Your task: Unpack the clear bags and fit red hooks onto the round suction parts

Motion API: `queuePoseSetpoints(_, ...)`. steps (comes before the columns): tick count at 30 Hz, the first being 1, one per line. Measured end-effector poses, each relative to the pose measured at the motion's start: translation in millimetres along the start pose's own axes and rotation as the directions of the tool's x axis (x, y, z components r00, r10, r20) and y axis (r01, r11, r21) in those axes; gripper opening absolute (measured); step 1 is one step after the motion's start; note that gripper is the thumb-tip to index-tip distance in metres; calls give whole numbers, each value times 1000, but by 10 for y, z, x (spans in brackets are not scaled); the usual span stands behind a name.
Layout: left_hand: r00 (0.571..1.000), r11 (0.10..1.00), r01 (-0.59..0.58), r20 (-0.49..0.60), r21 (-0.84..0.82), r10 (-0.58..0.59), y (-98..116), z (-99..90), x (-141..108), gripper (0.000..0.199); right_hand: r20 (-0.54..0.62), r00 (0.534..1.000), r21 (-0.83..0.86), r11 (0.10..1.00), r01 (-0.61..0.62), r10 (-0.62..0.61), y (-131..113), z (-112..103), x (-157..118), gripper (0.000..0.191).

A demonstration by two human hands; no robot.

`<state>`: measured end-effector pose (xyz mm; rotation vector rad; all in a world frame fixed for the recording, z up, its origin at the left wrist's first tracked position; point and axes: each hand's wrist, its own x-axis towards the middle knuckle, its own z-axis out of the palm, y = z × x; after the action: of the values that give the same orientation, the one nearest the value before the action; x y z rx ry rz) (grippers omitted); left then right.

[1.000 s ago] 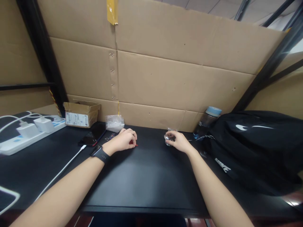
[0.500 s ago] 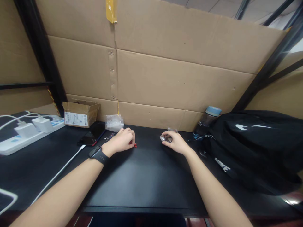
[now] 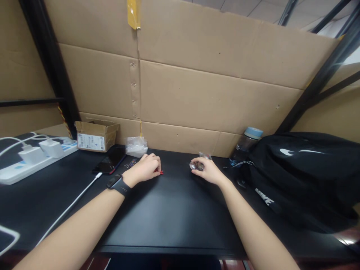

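My left hand [image 3: 149,167], palm down on the black table, has its fingers closed on a small red item [image 3: 161,173]; only its tip shows past the fingertips, so its kind is unclear. Farther right, my right hand [image 3: 210,171] curls thumb and fingers around a small clear round container [image 3: 192,165] with dark brown bits in it. A small clear plastic bag [image 3: 204,155] lies just behind that hand. Beside my left wrist sits a little clear packet with dark, colourful pieces [image 3: 131,163], partly covered by the hand.
At the left are a white power strip [image 3: 11,173] with chargers, a white cable [image 3: 71,204], a phone [image 3: 109,161] and an open cardboard box [image 3: 97,137]. A crumpled plastic bag [image 3: 136,146] lies behind. A bottle [image 3: 244,146] and black backpack [image 3: 303,180] stand right.
Both hands keep nearly the same places and grips. The container in my right hand is turned slightly. The whole view has shifted a few pixels.
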<state>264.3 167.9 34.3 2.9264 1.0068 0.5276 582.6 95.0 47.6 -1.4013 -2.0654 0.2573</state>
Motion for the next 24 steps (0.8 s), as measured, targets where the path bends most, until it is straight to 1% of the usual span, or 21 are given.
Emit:
queuePoseSetpoints(6, 998, 999, 27, -60, 44, -24, 9, 35, -14, 5, 19, 1000, -6, 1000, -9, 9, 1, 14, 1, 35)
queuePoseSetpoints(9, 996, 996, 47, -75, 71, -42, 12, 58, -13, 9, 23, 1000, -13, 1000, -5, 5, 5, 15, 4, 36)
queuePoseSetpoints(13, 995, 994, 44, -97, 96, -34, 32, 50, 1, 14, 20, 1000, -15, 1000, -7, 7, -3, 17, 6, 37)
queuePoseSetpoints(15, 992, 996, 59, -116, 65, -51, 40, 16, 11, 15, 12, 1000, 6, 1000, -12, 12, -8, 23, 5, 37)
queuePoseSetpoints(17, 988, 996, 90, -124, -1, -90, 47, -32, 22, 16, 3, 1000, 51, 998, -20, 20, -8, 36, 6, 37)
queuePoseSetpoints(20, 978, 985, 142, -139, -99, -155, 71, -102, 39, 14, 1, 999, 142, 989, -39, 39, -4, 70, 14, 40)
queuePoseSetpoints(24, 960, 959, 172, -178, -226, -214, 161, -139, 62, 15, 14, 997, 302, 950, -77, 76, -41, 146, 30, 46)
